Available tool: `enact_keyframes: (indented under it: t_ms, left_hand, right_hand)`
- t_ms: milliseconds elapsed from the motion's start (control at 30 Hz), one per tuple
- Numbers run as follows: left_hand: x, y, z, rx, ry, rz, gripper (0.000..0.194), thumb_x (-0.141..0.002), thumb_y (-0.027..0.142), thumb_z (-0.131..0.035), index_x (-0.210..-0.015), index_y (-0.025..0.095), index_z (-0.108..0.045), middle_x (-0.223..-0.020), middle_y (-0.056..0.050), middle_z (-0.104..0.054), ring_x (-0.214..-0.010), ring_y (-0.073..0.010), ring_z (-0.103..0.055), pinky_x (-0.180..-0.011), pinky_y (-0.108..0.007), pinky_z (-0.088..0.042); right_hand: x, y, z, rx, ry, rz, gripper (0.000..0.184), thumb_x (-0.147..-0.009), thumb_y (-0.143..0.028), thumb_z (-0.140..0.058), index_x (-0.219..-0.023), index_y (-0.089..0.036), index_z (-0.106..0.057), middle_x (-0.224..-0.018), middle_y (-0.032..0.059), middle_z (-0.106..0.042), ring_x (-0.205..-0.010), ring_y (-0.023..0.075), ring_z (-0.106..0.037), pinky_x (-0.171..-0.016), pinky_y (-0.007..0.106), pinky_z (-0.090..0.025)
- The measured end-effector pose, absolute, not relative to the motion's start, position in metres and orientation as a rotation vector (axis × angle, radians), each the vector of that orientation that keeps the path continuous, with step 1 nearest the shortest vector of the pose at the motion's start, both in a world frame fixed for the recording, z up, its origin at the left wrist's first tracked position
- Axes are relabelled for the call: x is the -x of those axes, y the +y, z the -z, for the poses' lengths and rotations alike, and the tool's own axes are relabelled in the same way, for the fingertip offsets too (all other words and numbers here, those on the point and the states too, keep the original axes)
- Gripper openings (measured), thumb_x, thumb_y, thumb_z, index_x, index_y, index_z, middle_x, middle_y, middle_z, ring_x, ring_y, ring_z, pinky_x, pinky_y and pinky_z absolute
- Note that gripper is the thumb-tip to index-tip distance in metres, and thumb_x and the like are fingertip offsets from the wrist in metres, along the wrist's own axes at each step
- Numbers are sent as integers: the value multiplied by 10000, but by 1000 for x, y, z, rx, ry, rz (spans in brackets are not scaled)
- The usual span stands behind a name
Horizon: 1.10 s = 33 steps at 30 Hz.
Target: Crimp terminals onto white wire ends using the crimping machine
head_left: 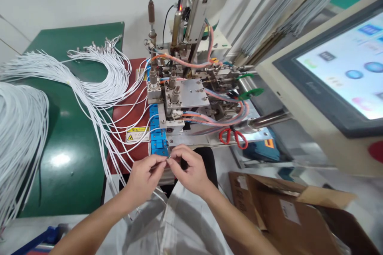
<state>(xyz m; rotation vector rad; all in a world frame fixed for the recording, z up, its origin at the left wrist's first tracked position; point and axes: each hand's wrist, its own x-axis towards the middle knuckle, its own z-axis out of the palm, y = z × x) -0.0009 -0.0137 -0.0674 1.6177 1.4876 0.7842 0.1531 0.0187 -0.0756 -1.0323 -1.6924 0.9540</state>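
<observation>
My left hand (146,175) is closed in a pinch at the front end of the blue wire holder (158,145). A white wire (127,153) runs up to this hand from the bundle on the left. Fingertip to fingertip with it, my right hand (191,169) is also pinched closed. Whatever small piece lies between the fingertips is mostly covered and too small to make out. Several white wires (101,139) lead from the bundle into the blue blocks, and others pass below my left wrist.
A soldering-type machine (190,93) with hoses stands just ahead. Red-handled scissors (233,137) lie at its front right edge, near a green wire spool (251,87). White wire bundles (24,127) cover part of the green table (72,183). Right: touchscreen (344,63), cardboard box (287,215).
</observation>
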Motion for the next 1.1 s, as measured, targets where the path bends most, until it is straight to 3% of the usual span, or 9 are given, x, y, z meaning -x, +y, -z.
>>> enact_keyframes:
  t_ms: [200,433,633,733,967,1100]
  left_hand:
    - [13,-3,49,-1852,1351,-439,172,-825,185,-463,-780,201,-629,-697,27,-648,-610,-91,-577,-587,-177,-428]
    - [-5,-8,64,-1598,1617,-897,126,-810,218,-504,-859,165,-607,-726,1,-673,-617,-91,-609,-594,-166,-477]
    - [-6,-10,71,-1505,1555,-915,173,-813,234,-515,-938,163,-610,-718,-4,-684,-597,-94,-622,-573,-168,-496]
    - [-6,-11,72,-1479,1542,-914,187,-823,258,-510,-960,177,-609,-741,-3,-685,-598,-95,-622,-561,-171,-495]
    - [3,-5,69,-1551,1585,-755,202,-832,278,-506,-990,199,-604,-818,-9,-689,-693,-120,-636,-645,-211,-499]
    - [17,7,65,-1786,1606,-622,182,-832,233,-501,-986,215,-594,-863,-9,-649,-756,-134,-609,-703,-250,-479]
  right_hand:
    - [-160,27,63,974,-2017,-1064,113,-736,-137,-505,-652,-196,-553,-625,-1,-533,-580,121,-485,-541,240,-394]
    - [-140,14,76,1176,-1494,-1027,200,-785,-198,-531,-587,-179,-546,-596,-3,-515,-554,113,-479,-524,235,-397]
    - [-144,14,87,1183,-1334,-1209,91,-782,-222,-542,-740,-175,-606,-727,26,-580,-651,134,-547,-589,251,-444]
    - [-143,16,87,1211,-1291,-1258,84,-769,-219,-553,-711,-175,-593,-695,15,-566,-620,129,-538,-574,249,-446]
    - [-142,17,85,1230,-1534,-880,113,-749,-161,-543,-640,-179,-568,-654,11,-562,-599,121,-515,-570,240,-419]
    - [-144,27,97,1376,-1526,-910,131,-763,-196,-516,-641,-180,-561,-628,1,-546,-557,115,-495,-538,227,-400]
